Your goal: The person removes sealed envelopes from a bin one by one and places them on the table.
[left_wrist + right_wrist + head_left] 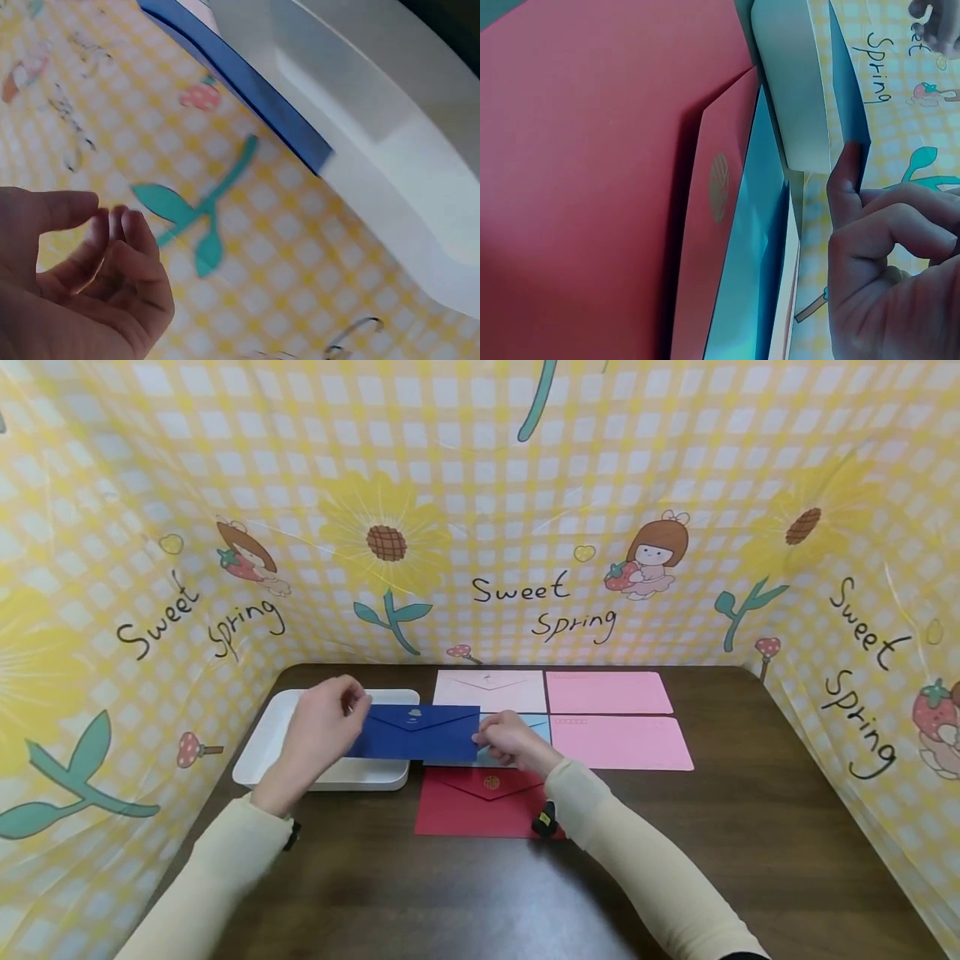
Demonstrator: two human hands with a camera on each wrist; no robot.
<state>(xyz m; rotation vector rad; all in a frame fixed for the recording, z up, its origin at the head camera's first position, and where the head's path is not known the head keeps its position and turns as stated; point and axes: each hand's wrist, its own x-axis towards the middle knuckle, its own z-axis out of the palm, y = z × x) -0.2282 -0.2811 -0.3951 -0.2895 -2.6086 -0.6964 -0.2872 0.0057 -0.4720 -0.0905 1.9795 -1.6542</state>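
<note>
A dark blue envelope (423, 739) hangs level above the white tray (378, 779) and a light blue envelope (540, 723). My right hand (513, 739) pinches its right edge between thumb and fingers; the right wrist view shows that grip at the corner. My left hand (324, 714) is near the envelope's left end, over the tray. In the left wrist view the fingers (142, 274) are loosely curled, with nothing between them and thumb. A red envelope (457, 806) lies on the table below the light blue one, its right part hidden by my right wrist.
Behind the light blue envelope lies a white envelope (491, 689). Two pink cards or envelopes (607, 692) are stacked front to back at its right. The brown table (420, 893) is enclosed by a yellow checked cloth (480, 468) at the back and sides.
</note>
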